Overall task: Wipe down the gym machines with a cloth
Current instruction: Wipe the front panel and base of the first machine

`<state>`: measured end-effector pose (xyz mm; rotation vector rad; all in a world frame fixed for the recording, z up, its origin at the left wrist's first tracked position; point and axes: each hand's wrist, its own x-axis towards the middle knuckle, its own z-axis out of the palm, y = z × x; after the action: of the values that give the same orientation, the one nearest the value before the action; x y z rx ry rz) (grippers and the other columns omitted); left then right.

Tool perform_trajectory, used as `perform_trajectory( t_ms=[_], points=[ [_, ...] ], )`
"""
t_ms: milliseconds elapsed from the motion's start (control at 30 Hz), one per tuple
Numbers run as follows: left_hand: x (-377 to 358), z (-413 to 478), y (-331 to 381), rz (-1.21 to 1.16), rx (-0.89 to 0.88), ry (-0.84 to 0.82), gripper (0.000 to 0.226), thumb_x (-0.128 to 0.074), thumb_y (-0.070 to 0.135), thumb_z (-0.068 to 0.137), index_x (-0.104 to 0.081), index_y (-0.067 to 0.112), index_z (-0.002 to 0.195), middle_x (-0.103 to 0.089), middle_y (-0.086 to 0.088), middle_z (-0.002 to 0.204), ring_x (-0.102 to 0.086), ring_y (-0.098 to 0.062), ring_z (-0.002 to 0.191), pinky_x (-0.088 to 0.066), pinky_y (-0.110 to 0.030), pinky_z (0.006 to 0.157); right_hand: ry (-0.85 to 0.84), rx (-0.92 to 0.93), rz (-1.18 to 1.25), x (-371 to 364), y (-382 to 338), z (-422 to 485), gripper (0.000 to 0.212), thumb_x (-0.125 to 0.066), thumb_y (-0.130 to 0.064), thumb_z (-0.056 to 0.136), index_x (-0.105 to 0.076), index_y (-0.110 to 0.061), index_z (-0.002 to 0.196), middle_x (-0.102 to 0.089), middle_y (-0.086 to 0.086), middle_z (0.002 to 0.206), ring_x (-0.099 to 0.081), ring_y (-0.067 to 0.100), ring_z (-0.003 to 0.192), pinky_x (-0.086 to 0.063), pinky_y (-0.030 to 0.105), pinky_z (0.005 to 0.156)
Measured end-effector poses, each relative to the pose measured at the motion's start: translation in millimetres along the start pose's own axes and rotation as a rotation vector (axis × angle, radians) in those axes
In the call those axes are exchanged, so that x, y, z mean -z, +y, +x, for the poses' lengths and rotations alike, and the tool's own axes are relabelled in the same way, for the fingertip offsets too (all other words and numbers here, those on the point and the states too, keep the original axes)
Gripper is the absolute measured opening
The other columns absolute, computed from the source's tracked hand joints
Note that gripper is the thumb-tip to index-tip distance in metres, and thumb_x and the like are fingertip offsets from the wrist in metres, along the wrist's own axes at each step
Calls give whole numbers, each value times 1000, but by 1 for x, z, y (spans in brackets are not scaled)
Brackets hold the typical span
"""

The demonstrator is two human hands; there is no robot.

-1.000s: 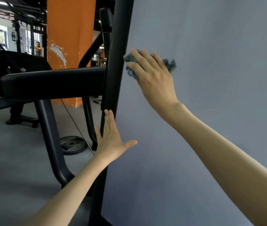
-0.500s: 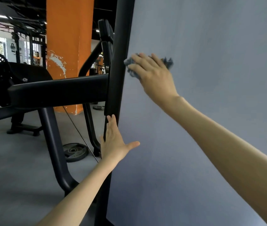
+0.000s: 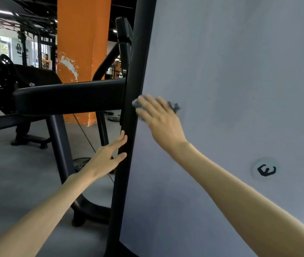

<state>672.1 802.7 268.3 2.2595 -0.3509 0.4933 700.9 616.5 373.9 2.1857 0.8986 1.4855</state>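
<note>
Cloth, grey-blue, lies against grey panel, just right of black post, under right hand. That hand's fingers are straight and close together, pressing cloth to panel. Cloth edges show left and right of the fingers; hand is blurred. Left hand is lower and nearer, fingers straight, thumb spread. Fingertips and thumb tip touch the post and hold nothing. Black padded arm meets post from left. Black logo on panel, low right. Orange pillar far left.
</note>
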Motion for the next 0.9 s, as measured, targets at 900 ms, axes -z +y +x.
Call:
perform_trajectory(
  t_ms=[900],
  points=[
    [-13, 4, 16, 112, 102, 20, 54, -22, 44, 105, -18, 23, 155, 4, 16, 161, -7, -11, 149, -10, -46, 120, -226, 448, 125, -28, -23, -171, 49, -32, -8, 92, -65, -15, 126, -52, 5, 144, -49, 23, 133, -25, 37, 115]
  ],
)
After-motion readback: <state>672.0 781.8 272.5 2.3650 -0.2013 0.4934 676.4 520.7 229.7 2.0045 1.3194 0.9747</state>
